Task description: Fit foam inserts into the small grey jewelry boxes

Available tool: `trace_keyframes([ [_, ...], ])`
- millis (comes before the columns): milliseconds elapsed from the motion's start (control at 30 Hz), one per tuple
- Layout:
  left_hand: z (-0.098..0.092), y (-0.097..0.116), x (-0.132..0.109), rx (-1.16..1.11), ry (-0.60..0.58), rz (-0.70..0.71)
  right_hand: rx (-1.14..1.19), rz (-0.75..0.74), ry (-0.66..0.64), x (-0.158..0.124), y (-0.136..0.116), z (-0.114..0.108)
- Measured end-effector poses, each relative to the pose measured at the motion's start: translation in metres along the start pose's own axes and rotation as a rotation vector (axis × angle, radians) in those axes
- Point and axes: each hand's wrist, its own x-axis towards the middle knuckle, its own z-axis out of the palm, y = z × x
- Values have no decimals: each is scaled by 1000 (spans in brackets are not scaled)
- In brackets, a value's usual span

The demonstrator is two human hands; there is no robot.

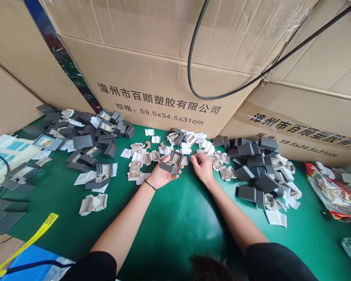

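Observation:
My left hand [161, 174], palm up, holds a small dark grey box [173, 162]. A pale panel and small metallic-looking parts show in the box. To its right, my right hand [202, 167] hovers low or rests over the green table, its fingers curled; whatever may be in them is hidden. Small white and beige folded inserts [147, 158] lie scattered just beyond and beside both hands. One more folded insert [93, 204] lies nearer me on the left, below an open grey box [103, 171] on white paper.
Dark grey boxes, several open, heap up at left [83, 141]. Another pile of grey boxes [256, 160] stands at right, mixed with inserts. Large cartons [160, 66] wall the back of the green table [190, 222]. A black cable [190, 66] hangs ahead; a red plastic bag [333, 191] lies far right.

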Motion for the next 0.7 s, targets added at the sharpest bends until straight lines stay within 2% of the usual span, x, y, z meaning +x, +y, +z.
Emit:
trace_keyframes([
  [133, 5, -8, 4, 17, -2, 62, -263, -107, -59, -4, -3, 7],
  [267, 8, -12, 6, 19, 0, 79, -341, -140, -90, -7, -4, 13],
  [333, 6, -12, 7, 1, 30, 105, -262, -73, -36, -8, 1, 11],
  [533, 2, -11, 11, -10, 58, 164, 173, 206, 206, -15, 15, -7],
  [700, 9, -14, 8, 113, 56, 135, 297, 224, 281, -23, 9, -10],
])
